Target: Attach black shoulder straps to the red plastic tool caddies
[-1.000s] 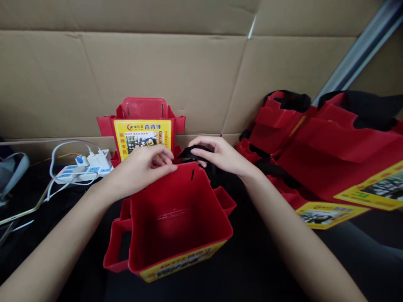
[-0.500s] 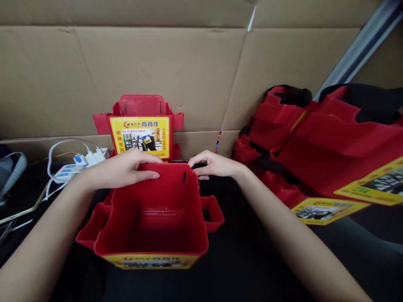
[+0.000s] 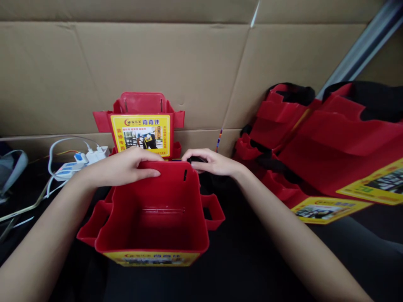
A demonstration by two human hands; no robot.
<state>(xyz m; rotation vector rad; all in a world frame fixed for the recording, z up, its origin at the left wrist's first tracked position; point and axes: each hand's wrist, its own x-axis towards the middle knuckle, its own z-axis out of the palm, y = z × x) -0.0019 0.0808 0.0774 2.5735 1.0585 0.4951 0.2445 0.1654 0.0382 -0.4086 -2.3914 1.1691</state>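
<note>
A red plastic bin (image 3: 151,218) is set in the middle of the dark surface (image 3: 252,268), just in front of the person. Its open mouth is turned upward, and its yellow-labelled face is turned toward the person. Its long axis runs left to right, with a moulded handle sticking out at each end. A narrow slot (image 3: 185,175) is cut in the far wall, near the right corner.

The far wall is gripped by the left hand (image 3: 126,170): the fingers are folded over the rim and the thumb is pressed on the inner face. The right hand (image 3: 215,164) is held just behind the far right corner. Its fingers are pinched narrowly on a black strap (image 3: 197,159), which lies close to the slot. Whether the strap passes through the slot cannot be told.

Directly behind the bin, a second red bin (image 3: 141,113) is stood upright against the cardboard wall (image 3: 189,63), with its yellow label facing forward. To the right, a pile of red bins (image 3: 317,138) with black straps is leaned over, well apart from the hands. To the left, a white power strip (image 3: 71,170) with plugged chargers and trailing cables is seen. A grey metal rail (image 3: 362,46) is slanted across the upper right corner.
</note>
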